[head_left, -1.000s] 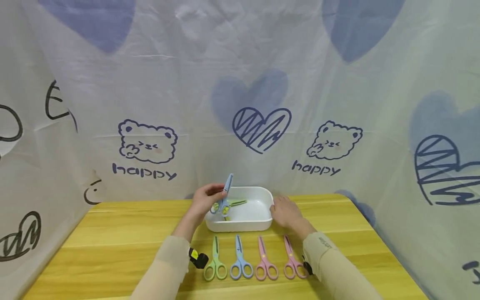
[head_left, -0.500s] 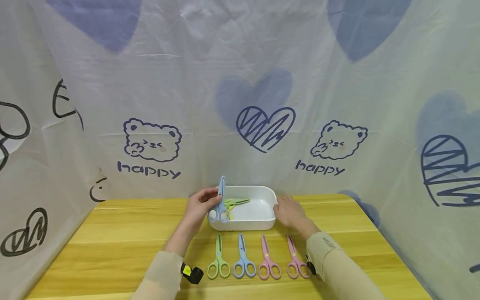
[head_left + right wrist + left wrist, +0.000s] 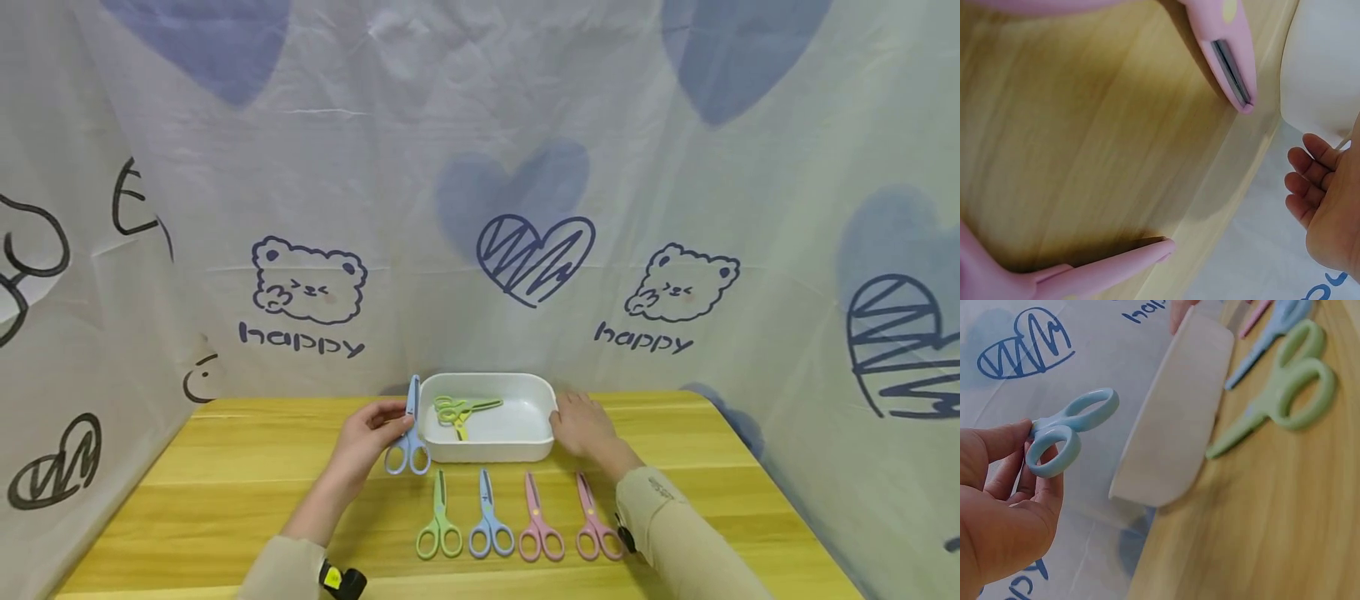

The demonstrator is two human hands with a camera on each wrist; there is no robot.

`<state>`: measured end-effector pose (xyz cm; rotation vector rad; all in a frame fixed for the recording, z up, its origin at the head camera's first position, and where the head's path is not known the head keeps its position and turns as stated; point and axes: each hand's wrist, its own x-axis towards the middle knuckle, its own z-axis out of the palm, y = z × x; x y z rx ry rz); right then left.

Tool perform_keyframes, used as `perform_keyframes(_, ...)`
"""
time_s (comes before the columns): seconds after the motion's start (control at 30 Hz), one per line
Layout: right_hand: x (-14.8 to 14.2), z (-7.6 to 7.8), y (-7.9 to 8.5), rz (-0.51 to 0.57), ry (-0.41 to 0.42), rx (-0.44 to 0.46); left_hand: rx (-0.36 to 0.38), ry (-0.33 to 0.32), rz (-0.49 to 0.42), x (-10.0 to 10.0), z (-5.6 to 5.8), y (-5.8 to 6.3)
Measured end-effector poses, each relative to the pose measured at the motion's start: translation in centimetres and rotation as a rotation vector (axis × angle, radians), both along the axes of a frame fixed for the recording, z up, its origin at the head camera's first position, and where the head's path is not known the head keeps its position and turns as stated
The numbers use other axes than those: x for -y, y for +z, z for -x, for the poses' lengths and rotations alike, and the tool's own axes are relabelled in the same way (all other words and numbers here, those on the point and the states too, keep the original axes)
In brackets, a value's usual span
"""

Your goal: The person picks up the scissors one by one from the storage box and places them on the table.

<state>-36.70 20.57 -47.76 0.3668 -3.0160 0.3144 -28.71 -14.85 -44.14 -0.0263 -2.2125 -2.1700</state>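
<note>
My left hand (image 3: 362, 443) pinches a pair of light blue scissors (image 3: 409, 442) by the blade part, finger loops hanging down, just left of the white plastic box (image 3: 483, 452). In the left wrist view, the loops of these scissors (image 3: 1054, 450) stick out past the thumb and fingers. Inside the box, at its left end, green scissors (image 3: 480, 406) lie across yellow-green ones (image 3: 461, 431). At the box's right end, my right hand (image 3: 585, 425) grips the rim with curled fingers; its thumb is hidden in the right wrist view.
In front of the box, a row lies on the wooden table (image 3: 247, 475), blades pointing away: green scissors (image 3: 439, 525), blue scissors (image 3: 491, 525), pink scissors (image 3: 537, 525) and a second pink pair (image 3: 592, 525). A printed cloth (image 3: 420, 292) hangs behind the table.
My left hand has carried the blue scissors left and down, from over the box to beside its left end. The right hand stays at the box's right end.
</note>
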Motion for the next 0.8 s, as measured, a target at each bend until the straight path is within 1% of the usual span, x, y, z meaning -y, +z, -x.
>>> perform_keyframes(0.27,0.0,0.1,0.1,-0.003,0.004,0.011,0.048,-0.014,0.033,1.8,-1.3,-1.2)
perform_keyframes(0.47,0.0,0.1,-0.1,-0.001,-0.001,0.006,0.095,-0.020,0.029,2.9,-2.2,-2.3)
perform_keyframes(0.63,0.0,0.1,-0.1,0.000,0.000,0.006,0.131,-0.052,0.051,3.6,-2.8,-3.4)
perform_keyframes(0.8,0.0,0.1,0.0,0.003,0.000,0.011,0.146,-0.072,0.078,4.1,-3.4,-4.4)
